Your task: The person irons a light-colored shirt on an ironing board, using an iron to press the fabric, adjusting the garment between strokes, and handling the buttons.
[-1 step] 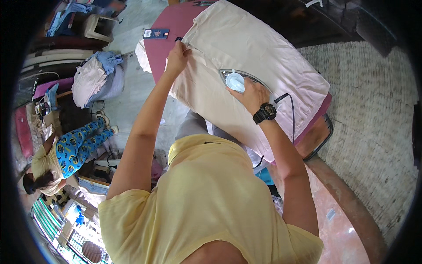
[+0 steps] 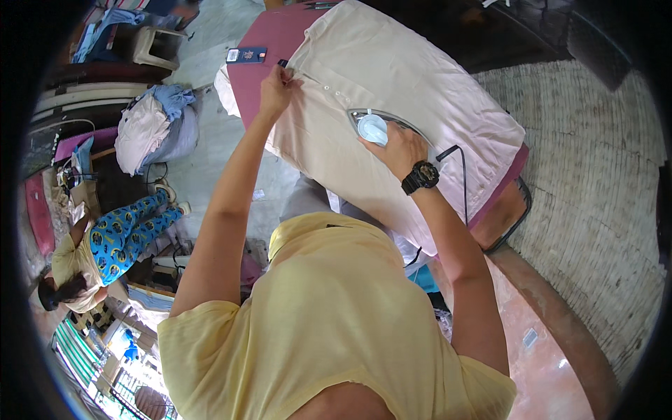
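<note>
Presumably for tension, my left hand (image 2: 276, 92), upper centre of the frame, pinches an edge of the cloth (image 2: 395, 59), which spreads rightward under the iron (image 2: 371, 129); my right hand (image 2: 406, 151) grips that, likely to steer.

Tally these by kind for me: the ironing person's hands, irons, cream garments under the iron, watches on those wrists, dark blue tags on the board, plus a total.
Hands: 2, left hand and right hand
Iron: 1
Cream garment: 1
Black watch: 1
Dark blue tag: 1
Total: 6
</note>
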A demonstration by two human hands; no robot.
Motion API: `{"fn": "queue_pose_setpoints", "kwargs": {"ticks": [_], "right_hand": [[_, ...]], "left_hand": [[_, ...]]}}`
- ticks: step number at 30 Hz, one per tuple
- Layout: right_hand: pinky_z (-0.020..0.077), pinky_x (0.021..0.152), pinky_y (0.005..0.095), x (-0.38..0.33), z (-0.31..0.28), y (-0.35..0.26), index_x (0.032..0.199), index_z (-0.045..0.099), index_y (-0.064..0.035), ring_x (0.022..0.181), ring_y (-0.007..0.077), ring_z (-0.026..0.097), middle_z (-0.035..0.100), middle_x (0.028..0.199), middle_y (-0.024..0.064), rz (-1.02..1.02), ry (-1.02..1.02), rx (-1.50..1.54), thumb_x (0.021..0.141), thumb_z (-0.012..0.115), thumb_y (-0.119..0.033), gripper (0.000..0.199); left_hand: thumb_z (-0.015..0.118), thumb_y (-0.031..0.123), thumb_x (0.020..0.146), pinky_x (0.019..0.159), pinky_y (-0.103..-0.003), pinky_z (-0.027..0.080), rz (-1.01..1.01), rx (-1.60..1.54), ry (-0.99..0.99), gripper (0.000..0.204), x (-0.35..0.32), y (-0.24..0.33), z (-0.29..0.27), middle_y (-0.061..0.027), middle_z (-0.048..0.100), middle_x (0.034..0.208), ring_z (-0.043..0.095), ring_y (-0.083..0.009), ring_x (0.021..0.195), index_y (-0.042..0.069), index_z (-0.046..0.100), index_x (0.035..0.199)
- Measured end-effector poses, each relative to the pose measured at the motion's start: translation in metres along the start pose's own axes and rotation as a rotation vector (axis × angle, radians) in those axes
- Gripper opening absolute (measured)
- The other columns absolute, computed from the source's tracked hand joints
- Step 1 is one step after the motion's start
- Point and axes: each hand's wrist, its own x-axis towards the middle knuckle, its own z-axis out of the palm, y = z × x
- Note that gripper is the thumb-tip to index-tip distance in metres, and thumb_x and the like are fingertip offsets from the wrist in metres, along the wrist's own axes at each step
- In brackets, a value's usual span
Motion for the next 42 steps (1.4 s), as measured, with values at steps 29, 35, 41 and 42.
{"fn": "queue_pose_setpoints", "kwargs": {"ticks": [29, 35, 41, 42], "right_hand": [[0.0527, 0.072, 0.0524, 0.062, 0.073, -0.162, 0.099, 0.063, 0.0046, 0.084, 0.046, 0.066, 0.068, 0.089, 0.0291, 0.477, 0.046, 0.232, 0.08, 0.07, -0.057, 0.065], [0.0517, 0.072, 0.0547, 0.059, 0.087, -0.193, 0.101, 0.057, 0.0074, 0.085, 0.0469, 0.066, 0.066, 0.089, 0.0315, 0.604, 0.047, 0.335, 0.083, 0.068, -0.053, 0.064], [0.0516, 0.066, 0.0544, 0.075, 0.107, -0.204, 0.1, 0.055, 0.0091, 0.077, 0.0489, 0.065, 0.065, 0.08, 0.032, 0.667, 0.208, 0.339, 0.085, 0.067, -0.048, 0.06], [0.0515, 0.065, 0.0546, 0.075, 0.109, -0.205, 0.1, 0.055, 0.0092, 0.077, 0.0492, 0.065, 0.065, 0.08, 0.032, 0.667, 0.207, 0.346, 0.086, 0.067, -0.047, 0.059]], "left_hand": [[0.06, -0.009, 0.074, 0.071, -0.028, 0.055, 0.273, -0.163, -0.377, 0.029, 0.028, -0.036, -0.033, -0.012, 0.066, 0.094, 0.068, -0.02, 0.08, -0.001, 0.072, 0.099], [0.058, -0.007, 0.075, 0.066, -0.032, 0.053, 0.281, -0.245, -0.318, 0.028, 0.028, -0.045, -0.028, -0.015, 0.065, 0.09, 0.066, -0.0237, 0.072, 0.001, 0.072, 0.097], [0.059, -0.007, 0.074, 0.066, -0.031, 0.054, 0.296, -0.231, -0.347, 0.027, 0.036, -0.045, -0.029, -0.015, 0.065, 0.09, 0.066, -0.0223, 0.073, 0.0, 0.072, 0.097], [0.06, -0.007, 0.073, 0.067, -0.031, 0.054, 0.265, -0.243, -0.375, 0.027, 0.038, -0.046, -0.029, -0.0148, 0.065, 0.09, 0.066, -0.022, 0.073, 0.0, 0.072, 0.097]]}}
